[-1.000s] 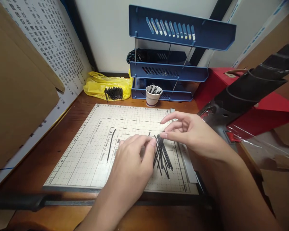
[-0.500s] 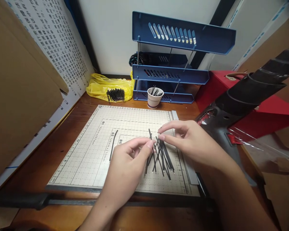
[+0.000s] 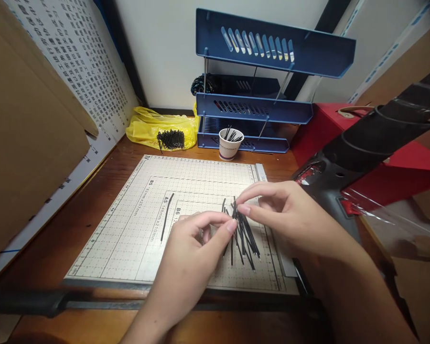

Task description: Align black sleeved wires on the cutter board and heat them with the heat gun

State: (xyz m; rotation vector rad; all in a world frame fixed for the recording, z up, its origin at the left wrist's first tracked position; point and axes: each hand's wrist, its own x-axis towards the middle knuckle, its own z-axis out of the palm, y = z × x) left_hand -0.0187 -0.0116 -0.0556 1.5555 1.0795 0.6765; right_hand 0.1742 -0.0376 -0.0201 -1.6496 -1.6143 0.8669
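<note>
Several short black wires with shiny tips lie in a loose, fanned bunch on the paper cutter's gridded board. My left hand is closed at the left side of the bunch, thumb and index finger pinched on a black wire. At the bunch's upper end, my right hand pinches wires between thumb and index finger; how many is hidden. A single black wire lies apart on the board, left of my left hand.
A paper cup of black wires stands behind the board. Beside it, more wires lie on a yellow plastic bag. A blue tray rack stands at the back, a red box and a black-tubed device at right. The cutter's handle crosses the front.
My left fingertips have moved right, closer to my right hand, and the wires between them have shifted. My right hand has barely moved. The view has tilted slightly.
</note>
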